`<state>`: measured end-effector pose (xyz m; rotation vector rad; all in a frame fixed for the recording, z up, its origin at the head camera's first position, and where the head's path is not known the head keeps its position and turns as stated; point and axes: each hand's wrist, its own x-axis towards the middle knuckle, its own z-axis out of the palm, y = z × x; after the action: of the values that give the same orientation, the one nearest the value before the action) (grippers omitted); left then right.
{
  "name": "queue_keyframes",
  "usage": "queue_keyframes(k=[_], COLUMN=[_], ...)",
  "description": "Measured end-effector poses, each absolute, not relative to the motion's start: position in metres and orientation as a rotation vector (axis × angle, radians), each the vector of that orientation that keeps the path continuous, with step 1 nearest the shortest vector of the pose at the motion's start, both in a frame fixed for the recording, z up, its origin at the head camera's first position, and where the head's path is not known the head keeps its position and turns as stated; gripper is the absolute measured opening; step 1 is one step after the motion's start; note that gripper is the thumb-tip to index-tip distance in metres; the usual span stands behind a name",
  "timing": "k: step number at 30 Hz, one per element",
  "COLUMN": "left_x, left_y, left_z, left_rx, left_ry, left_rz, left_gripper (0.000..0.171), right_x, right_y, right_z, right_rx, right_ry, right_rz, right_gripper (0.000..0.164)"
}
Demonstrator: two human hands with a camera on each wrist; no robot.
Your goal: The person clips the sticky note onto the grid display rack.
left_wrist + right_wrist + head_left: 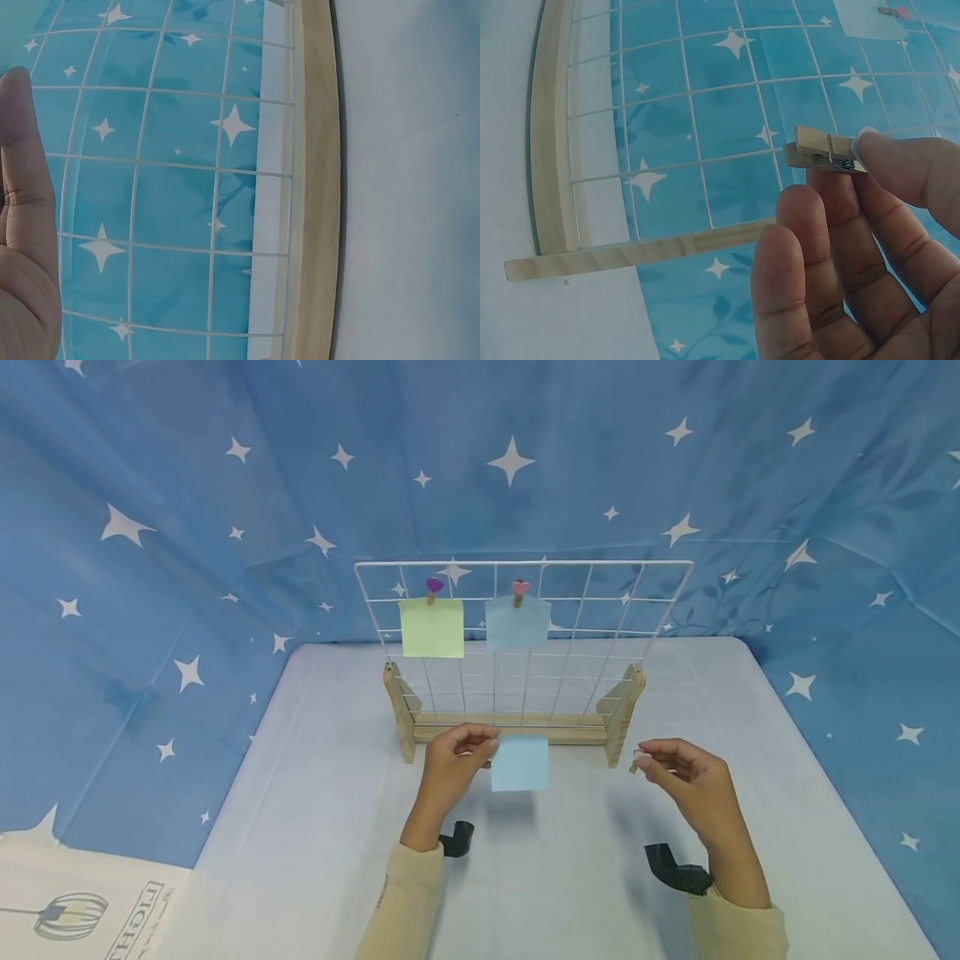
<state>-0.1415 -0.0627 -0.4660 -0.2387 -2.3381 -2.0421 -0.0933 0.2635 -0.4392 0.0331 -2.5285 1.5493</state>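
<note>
My left hand (pixel 456 768) pinches a blue paper note (pixel 520 764) by its left edge, in front of the wire grid's wooden base. In the left wrist view only part of the left hand (pixel 26 225) shows at the left edge. Off to the right, my right hand (pixel 693 781) holds a small wooden clothespin (pixel 634 762) between thumb and fingers. The right wrist view shows this clothespin (pixel 825 152) close up, its metal spring visible and its jaws pointing left, away from the thumb.
A white wire grid (pixel 577 643) stands in a wooden stand (pixel 517 733). On it hang a green note (pixel 432 628) under a purple heart clothespin (pixel 433 587) and a blue note (pixel 517 625) under a pink heart clothespin (pixel 520 589). Black wrist mounts (pixel 678 872) sit on both forearms.
</note>
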Motion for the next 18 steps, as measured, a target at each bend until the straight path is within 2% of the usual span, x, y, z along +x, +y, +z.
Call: queue_keyframes(k=[18], left_x=[-0.145], left_y=[-0.056], left_z=[-0.455], left_rx=[-0.275], left_ry=[-2.313], left_rz=[-2.041], left_gripper=[0.012], right_x=[-0.103], right_y=[0.262], right_z=[-0.43], right_rx=[0.094], right_ry=[-2.508], right_rz=[1.517], right_gripper=[0.019])
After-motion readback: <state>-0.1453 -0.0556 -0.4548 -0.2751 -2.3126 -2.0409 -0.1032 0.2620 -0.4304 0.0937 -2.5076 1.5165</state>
